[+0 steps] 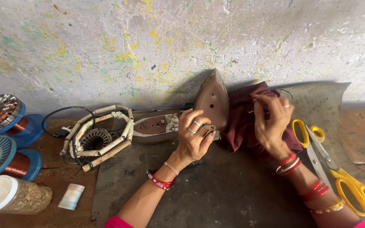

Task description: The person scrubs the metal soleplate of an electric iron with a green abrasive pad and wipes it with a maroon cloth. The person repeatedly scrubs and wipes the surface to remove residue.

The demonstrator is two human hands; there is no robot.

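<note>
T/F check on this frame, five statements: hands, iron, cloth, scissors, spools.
1. The left hand rests on the clothes iron. True.
2. The iron lies flat with its soleplate on the table. False: it stands tipped up against the wall, soleplate facing the camera.
3. The right hand grips the maroon cloth. True.
4. The yellow-handled scissors are in the right hand. False: they lie on the mat to the right of that arm, untouched.
5. The copper wire spools sit at the right edge. False: they are at the far left, on blue reels.
</note>
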